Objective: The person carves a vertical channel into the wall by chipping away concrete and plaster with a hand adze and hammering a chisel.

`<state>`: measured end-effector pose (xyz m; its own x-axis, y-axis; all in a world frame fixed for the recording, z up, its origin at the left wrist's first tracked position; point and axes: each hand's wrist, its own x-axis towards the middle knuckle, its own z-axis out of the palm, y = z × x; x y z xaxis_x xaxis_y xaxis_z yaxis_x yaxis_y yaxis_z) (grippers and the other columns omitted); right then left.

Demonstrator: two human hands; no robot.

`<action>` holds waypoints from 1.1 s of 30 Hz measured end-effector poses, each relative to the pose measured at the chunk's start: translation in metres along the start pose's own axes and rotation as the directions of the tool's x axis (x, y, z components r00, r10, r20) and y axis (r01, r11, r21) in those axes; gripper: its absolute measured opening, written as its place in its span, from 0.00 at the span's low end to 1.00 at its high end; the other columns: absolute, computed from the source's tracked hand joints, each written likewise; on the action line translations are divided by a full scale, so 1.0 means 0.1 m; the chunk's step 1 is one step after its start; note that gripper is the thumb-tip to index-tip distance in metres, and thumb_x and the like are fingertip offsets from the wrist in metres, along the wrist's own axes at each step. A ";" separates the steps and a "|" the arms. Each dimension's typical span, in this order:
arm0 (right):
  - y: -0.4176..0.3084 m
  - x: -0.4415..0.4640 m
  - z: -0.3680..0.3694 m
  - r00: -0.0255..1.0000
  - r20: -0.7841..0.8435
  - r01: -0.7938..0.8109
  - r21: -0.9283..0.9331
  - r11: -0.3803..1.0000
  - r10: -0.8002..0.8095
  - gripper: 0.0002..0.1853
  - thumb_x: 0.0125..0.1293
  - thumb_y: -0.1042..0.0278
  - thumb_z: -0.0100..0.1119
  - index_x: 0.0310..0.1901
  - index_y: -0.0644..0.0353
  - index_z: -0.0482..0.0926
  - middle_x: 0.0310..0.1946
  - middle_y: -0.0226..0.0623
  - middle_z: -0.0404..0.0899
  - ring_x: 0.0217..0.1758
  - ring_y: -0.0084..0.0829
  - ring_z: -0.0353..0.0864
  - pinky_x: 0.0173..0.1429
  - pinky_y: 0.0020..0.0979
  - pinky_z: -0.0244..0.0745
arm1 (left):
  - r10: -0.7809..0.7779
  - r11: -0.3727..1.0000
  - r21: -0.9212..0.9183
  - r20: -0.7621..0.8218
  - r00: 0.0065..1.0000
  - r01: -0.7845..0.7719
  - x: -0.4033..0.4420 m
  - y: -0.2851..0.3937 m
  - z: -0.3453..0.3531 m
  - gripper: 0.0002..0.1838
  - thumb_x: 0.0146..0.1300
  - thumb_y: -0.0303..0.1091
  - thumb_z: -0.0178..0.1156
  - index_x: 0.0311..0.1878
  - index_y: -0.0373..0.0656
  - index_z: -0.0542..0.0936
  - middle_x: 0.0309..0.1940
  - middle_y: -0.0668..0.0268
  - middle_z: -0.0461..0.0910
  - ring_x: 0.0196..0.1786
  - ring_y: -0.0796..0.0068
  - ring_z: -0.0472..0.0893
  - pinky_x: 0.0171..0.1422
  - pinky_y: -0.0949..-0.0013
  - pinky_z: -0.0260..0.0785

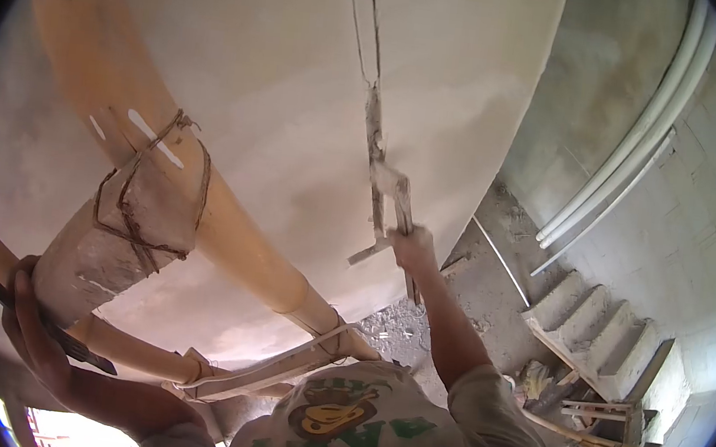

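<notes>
My left hand [35, 338] is at the lower left, around a dark metal chisel [85, 354] whose flat end points down and right. The fingers of that hand lie against the side of a concrete column [78, 268]. My right hand [412, 251] grips the handle of a hammer [403, 206] in front of the plastered wall [291, 112]. The hammer's head is blurred and close to a narrow chased groove [374, 125] in the wall. A short grey crosspiece or recess [369, 252] shows left of my right hand; I cannot tell which.
A thick bamboo pole [243, 242] crosses the wall, tied to the column with twisted wire [126, 208]. Concrete steps [596, 327] stand at the right, below white pipes [622, 155]. Rubble [404, 324] covers the floor, and a wooden plank [268, 371] is lashed to the poles.
</notes>
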<state>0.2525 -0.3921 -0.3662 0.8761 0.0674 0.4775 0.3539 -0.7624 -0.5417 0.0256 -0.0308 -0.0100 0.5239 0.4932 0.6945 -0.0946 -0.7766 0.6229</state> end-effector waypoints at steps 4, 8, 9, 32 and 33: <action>-0.30 0.00 -0.40 0.923 0.084 -0.384 0.269 0.883 0.376 0.13 0.61 0.65 0.61 0.25 0.66 0.78 0.17 0.46 0.76 0.25 0.39 0.81 0.30 0.40 0.71 | 0.006 0.998 0.059 0.053 0.999 -0.009 -0.06 -0.17 -0.15 0.24 0.71 0.47 0.43 0.43 0.33 0.77 0.37 0.62 0.75 0.45 0.71 0.71 0.56 0.69 0.59; -0.91 0.14 -1.17 0.907 0.049 -0.351 0.637 0.687 0.418 0.11 0.66 0.67 0.58 0.27 0.62 0.79 0.18 0.32 0.74 0.23 0.21 0.73 0.27 0.28 0.68 | -0.066 0.997 0.035 0.017 0.998 0.065 -0.13 -0.11 -0.09 0.24 0.71 0.47 0.43 0.43 0.33 0.77 0.37 0.62 0.75 0.45 0.71 0.71 0.57 0.69 0.59; -0.98 0.17 -1.30 0.948 -0.115 -0.132 0.705 0.696 0.297 0.10 0.66 0.68 0.57 0.28 0.63 0.78 0.19 0.33 0.75 0.24 0.21 0.73 0.28 0.28 0.68 | -0.060 0.998 0.031 0.028 0.998 0.060 -0.11 -0.09 -0.12 0.24 0.72 0.47 0.43 0.43 0.33 0.77 0.37 0.62 0.75 0.46 0.71 0.72 0.57 0.69 0.59; -0.49 0.03 -0.36 0.980 -0.064 -0.144 0.436 0.888 0.190 0.07 0.62 0.70 0.58 0.29 0.62 0.81 0.18 0.41 0.75 0.23 0.40 0.78 0.27 0.36 0.71 | -0.068 0.997 0.037 -0.010 0.998 0.068 -0.09 -0.05 -0.14 0.24 0.71 0.49 0.43 0.44 0.35 0.77 0.39 0.63 0.75 0.47 0.70 0.72 0.59 0.69 0.59; -0.33 0.01 -0.13 0.916 0.198 -0.395 0.278 0.876 0.350 0.09 0.62 0.65 0.59 0.30 0.62 0.82 0.19 0.45 0.77 0.25 0.46 0.81 0.28 0.40 0.73 | -0.059 0.997 0.039 -0.018 0.998 0.060 -0.05 -0.05 -0.12 0.24 0.71 0.49 0.43 0.44 0.34 0.77 0.39 0.63 0.75 0.47 0.70 0.72 0.59 0.69 0.59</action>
<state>0.2380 -0.3756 -0.3387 0.9908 -0.0778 0.1110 0.0553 -0.5154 -0.8551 0.0130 -0.0243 -0.0125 0.5130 0.5455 0.6628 -0.0301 -0.7602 0.6490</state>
